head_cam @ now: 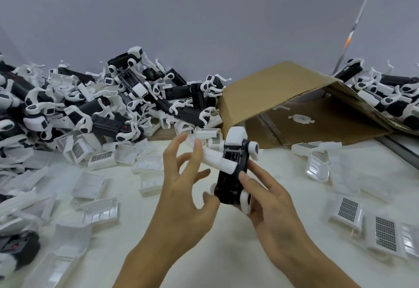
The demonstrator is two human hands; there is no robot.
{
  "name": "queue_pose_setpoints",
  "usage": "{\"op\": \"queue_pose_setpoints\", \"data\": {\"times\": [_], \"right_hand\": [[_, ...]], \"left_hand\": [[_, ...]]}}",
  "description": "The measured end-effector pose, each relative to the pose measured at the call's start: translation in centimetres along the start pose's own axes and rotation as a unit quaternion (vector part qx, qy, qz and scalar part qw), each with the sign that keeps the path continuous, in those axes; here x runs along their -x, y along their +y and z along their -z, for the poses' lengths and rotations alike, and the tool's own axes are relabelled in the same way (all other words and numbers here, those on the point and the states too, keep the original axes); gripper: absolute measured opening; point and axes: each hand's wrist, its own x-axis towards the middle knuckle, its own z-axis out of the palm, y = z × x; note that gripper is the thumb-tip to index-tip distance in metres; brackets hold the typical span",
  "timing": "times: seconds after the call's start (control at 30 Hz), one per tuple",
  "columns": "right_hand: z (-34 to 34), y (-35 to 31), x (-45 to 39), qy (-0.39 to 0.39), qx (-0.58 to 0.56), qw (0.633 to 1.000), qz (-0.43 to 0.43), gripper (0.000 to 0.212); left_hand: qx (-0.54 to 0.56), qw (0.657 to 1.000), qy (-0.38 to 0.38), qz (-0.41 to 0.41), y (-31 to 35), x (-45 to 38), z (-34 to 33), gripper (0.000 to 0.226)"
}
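A black and white toy robot-dog body [231,174] is held upright above the white table [226,253]. My right hand [269,206] grips its lower end, thumb on the black side, fingers curled behind a white joint. A white plastic part [215,159] lies across the body's left side. My left hand [183,178] is spread beside it, fingers straight, fingertips near or touching that white part; motion blur hides the contact.
A big heap of the same black and white toy bodies [108,104] fills the back left, another heap [390,95] the back right. A tipped cardboard box [294,106] lies open behind my hands. Loose white covers [99,158] and grille pieces [385,235] are scattered around.
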Motion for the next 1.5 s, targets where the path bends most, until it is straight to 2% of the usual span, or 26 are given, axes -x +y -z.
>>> {"op": "queue_pose_setpoints", "data": {"times": [0.1,0.2,0.3,0.37,0.4,0.47,0.53,0.63,0.73,0.8,0.93,1.13,1.3,1.4,1.5], "right_hand": [[0.0,-0.1,0.1,-0.012,0.012,1.000,0.015,0.034],[-0.1,0.0,0.1,-0.026,0.027,0.999,0.022,0.036],[-0.5,0.1,0.5,-0.053,0.039,0.997,0.035,0.035],[-0.5,0.2,0.5,-0.058,0.032,0.997,0.046,0.038],[-0.5,0.1,0.5,-0.058,0.024,0.997,0.051,0.041],[-0.3,-0.2,0.4,-0.055,0.009,0.997,0.051,0.050],[0.0,-0.3,0.3,-0.058,-0.007,0.997,0.049,0.052],[-0.2,-0.2,0.4,-0.076,-0.006,0.996,0.052,0.042],[-0.3,0.0,0.3,-0.075,0.010,0.995,0.060,0.037],[-0.2,0.0,0.4,-0.081,0.015,0.994,0.068,0.036],[-0.4,0.0,0.5,-0.082,0.018,0.993,0.089,0.036],[-0.5,-0.1,0.5,-0.074,0.014,0.992,0.097,0.035],[-0.5,-0.3,0.7,-0.098,0.003,0.990,0.097,0.035],[-0.5,-0.2,0.8,-0.109,0.013,0.990,0.087,0.036],[-0.7,-0.3,0.9,-0.108,0.041,0.990,0.085,0.032]], "left_hand": [[0.001,0.999,0.033,-0.005,-0.4,-0.5,0.0,0.068],[-0.061,0.994,0.089,-0.029,-1.1,-0.7,0.4,0.059],[-0.067,0.988,0.133,-0.026,-0.8,-0.6,0.4,0.036],[0.081,0.987,0.136,0.029,-0.4,-0.8,0.4,0.022],[0.192,0.972,0.120,0.068,-0.3,-1.1,0.7,0.020],[0.369,0.919,0.062,0.124,-0.4,-1.5,1.6,0.023],[0.426,0.891,-0.008,0.155,-0.4,-1.4,2.0,0.034],[0.344,0.914,-0.052,0.210,-0.2,-0.7,0.9,0.049],[0.198,0.957,-0.064,0.202,0.2,-0.2,-0.1,0.030],[0.128,0.972,-0.051,0.192,0.2,-0.3,0.0,0.017],[0.188,0.964,-0.049,0.180,0.3,-0.3,-0.1,0.033],[0.198,0.965,0.025,0.173,0.7,-0.3,-0.3,0.027],[0.176,0.968,-0.029,0.179,0.9,0.0,-0.4,0.041],[0.170,0.966,-0.016,0.192,0.8,0.0,-0.7,0.038],[0.111,0.977,-0.021,0.183,0.4,0.2,-0.7,0.045]]}}
